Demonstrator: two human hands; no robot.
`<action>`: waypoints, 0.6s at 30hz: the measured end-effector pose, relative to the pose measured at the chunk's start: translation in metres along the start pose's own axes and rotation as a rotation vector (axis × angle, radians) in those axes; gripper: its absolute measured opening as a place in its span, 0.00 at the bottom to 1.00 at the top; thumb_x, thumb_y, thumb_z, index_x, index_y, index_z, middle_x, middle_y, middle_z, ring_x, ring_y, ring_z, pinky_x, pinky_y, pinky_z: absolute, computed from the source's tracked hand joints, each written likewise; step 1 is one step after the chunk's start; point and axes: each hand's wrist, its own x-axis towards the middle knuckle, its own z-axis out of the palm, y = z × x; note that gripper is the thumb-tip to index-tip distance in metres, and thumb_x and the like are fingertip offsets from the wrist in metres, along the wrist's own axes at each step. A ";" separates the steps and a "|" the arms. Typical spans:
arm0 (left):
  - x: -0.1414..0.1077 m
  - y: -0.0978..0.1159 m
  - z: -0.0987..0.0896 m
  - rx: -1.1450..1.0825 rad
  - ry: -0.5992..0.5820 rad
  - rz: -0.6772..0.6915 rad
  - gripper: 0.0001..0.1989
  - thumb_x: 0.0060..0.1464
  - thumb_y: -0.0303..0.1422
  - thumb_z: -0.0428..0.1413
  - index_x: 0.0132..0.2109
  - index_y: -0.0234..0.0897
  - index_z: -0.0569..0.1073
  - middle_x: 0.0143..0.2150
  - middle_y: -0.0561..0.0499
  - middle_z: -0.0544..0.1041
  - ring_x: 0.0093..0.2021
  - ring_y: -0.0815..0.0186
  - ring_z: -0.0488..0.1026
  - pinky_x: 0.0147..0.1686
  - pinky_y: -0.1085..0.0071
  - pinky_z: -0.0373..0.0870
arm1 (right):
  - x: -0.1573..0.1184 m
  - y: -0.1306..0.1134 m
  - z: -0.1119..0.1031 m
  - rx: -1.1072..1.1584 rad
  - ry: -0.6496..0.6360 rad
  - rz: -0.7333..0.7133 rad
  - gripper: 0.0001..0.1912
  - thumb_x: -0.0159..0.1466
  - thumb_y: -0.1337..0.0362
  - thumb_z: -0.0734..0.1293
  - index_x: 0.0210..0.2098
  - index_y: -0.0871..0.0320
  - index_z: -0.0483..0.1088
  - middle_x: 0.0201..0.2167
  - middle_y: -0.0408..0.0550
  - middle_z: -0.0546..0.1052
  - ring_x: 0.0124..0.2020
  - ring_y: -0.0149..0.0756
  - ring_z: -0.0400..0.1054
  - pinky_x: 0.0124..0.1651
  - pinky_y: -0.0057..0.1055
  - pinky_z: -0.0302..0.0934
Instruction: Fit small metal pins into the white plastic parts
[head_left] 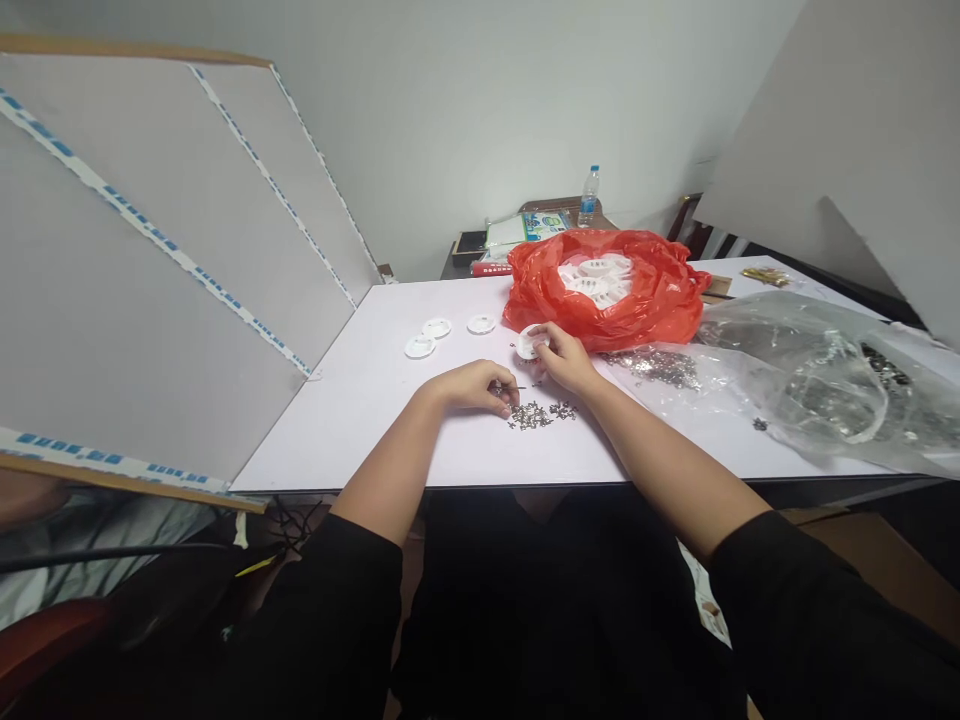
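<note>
My right hand (564, 358) grips a round white plastic disc (528, 343) by its right side, fingers closed on the edge. Close by, my left hand (478, 386) is curled, thumb and fingertips drawn together at the left edge of a pile of small metal pieces (531, 416). A thin dark tip pokes out beside those fingers; what they hold is too small to make out. Farther back on the left, more white discs lie flat: one disc (420, 347), a second disc (437, 327) against it, and a third disc (481, 324) apart.
Behind my right hand, an open red plastic bag (660, 310) holds many white plastic parts. Clear plastic bags (832, 385) with small metal pieces cover the table's right side. A partition (150, 280) borders the left; a water bottle (589, 195) stands at the back.
</note>
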 end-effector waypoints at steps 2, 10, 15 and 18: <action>0.001 0.002 0.002 0.009 -0.013 -0.004 0.12 0.47 0.32 0.65 0.41 0.34 0.80 0.37 0.48 0.78 0.36 0.67 0.73 0.39 0.71 0.68 | 0.001 0.001 0.000 -0.002 0.006 -0.010 0.20 0.62 0.62 0.58 0.51 0.62 0.69 0.30 0.44 0.75 0.27 0.25 0.67 0.35 0.21 0.60; 0.002 0.000 0.003 0.031 0.004 -0.032 0.07 0.50 0.31 0.63 0.38 0.35 0.80 0.37 0.47 0.79 0.37 0.65 0.75 0.41 0.68 0.69 | 0.002 0.005 0.001 0.000 0.018 -0.031 0.20 0.62 0.61 0.58 0.50 0.62 0.69 0.31 0.44 0.74 0.26 0.24 0.66 0.35 0.21 0.60; 0.000 -0.005 0.002 -0.031 0.109 -0.013 0.08 0.51 0.33 0.62 0.39 0.36 0.78 0.39 0.46 0.80 0.37 0.66 0.75 0.39 0.68 0.69 | 0.002 0.005 0.002 0.028 0.006 -0.027 0.20 0.63 0.60 0.58 0.51 0.62 0.68 0.32 0.44 0.75 0.25 0.25 0.67 0.35 0.22 0.61; -0.003 -0.006 0.000 -0.119 0.162 -0.058 0.08 0.52 0.33 0.61 0.40 0.35 0.76 0.38 0.45 0.79 0.33 0.67 0.74 0.33 0.69 0.69 | 0.001 0.004 0.002 0.037 -0.002 -0.026 0.20 0.63 0.60 0.59 0.51 0.62 0.68 0.32 0.44 0.75 0.25 0.25 0.68 0.36 0.23 0.62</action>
